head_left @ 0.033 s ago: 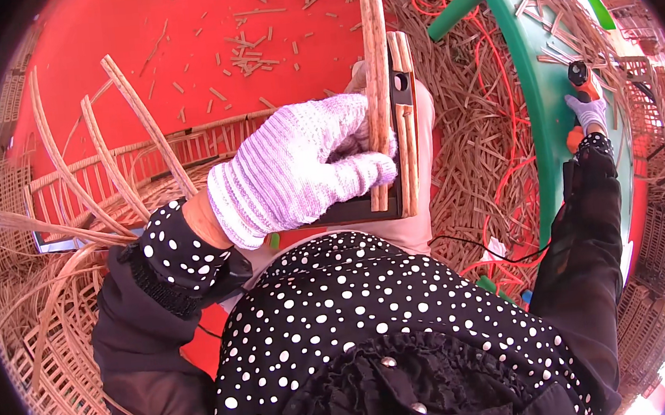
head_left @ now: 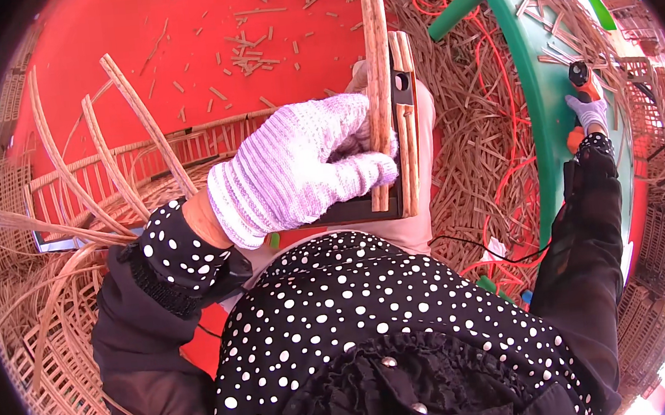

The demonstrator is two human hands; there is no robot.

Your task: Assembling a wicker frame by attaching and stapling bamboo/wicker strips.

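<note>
Knitted lilac glove on the left hand, centre frame, fingers curled tight round a rattan rod against a dark frame. Far right, the gloved right hand clasps an orange tool on the green counter.

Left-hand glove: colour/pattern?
The left hand wears a knit glove, white with pale lilac stripes; it grips a cane rod. Head view.

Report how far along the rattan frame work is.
Done: one cane strip already lies along the dark frame, and offcuts litter the red floor. In hand: the left hand presses a second cane to the frame; the right hand grips an orange power tool. Left: fixing it; loose cane remains.
</note>
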